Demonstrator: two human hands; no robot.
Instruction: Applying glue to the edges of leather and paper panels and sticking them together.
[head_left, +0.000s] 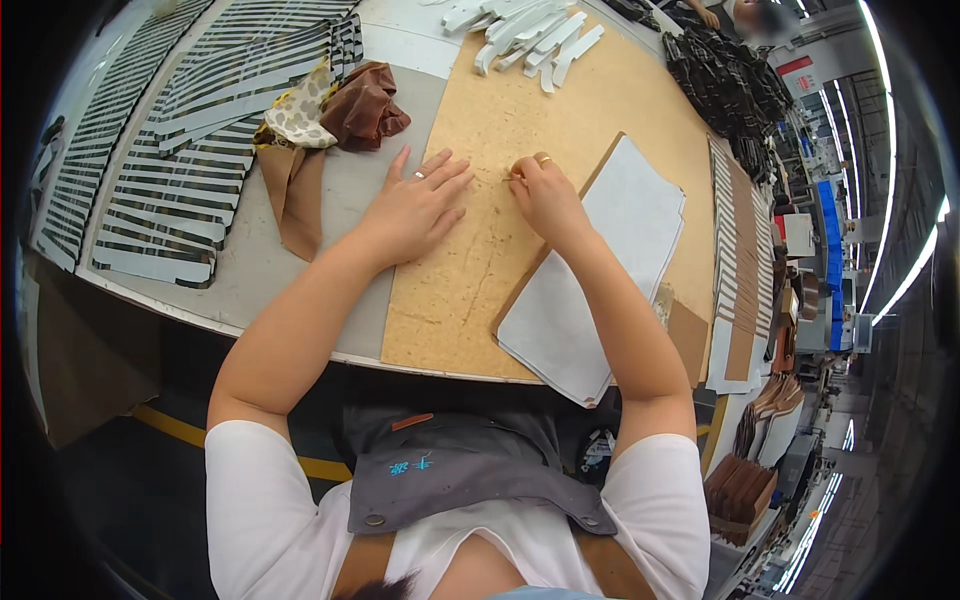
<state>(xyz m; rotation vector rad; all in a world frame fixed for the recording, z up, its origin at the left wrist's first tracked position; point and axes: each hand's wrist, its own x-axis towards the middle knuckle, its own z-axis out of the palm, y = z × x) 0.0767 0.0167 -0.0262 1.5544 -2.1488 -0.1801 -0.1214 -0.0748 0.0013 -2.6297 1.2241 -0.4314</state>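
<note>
Tan board (440,320) lies on the worktable (350,185) directly before the person; both forearms cross its near edge, and to work well here the right one should be carried lightly, so that it does not push the stack of pale sheets (560,320) below it; the left hand (420,205) rests palm down with fingers spread, across the board's left edge, and such a flat palm seems good for steadying; the right hand (545,195), apart from the left, has its fingertips drawn together in a pinch at the board's surface; whether something small is between them, I cannot tell; for so fine a pinch it is probably better to press gently and move slowly, with the left fingers near, but not under it.

As for its look, the board is flat and yellowish, with darker scuffs in the middle; the stack, brown at its edge, covers part of the right side and overhangs the front; at the far end lies a pile of white strips (530,40).
</note>
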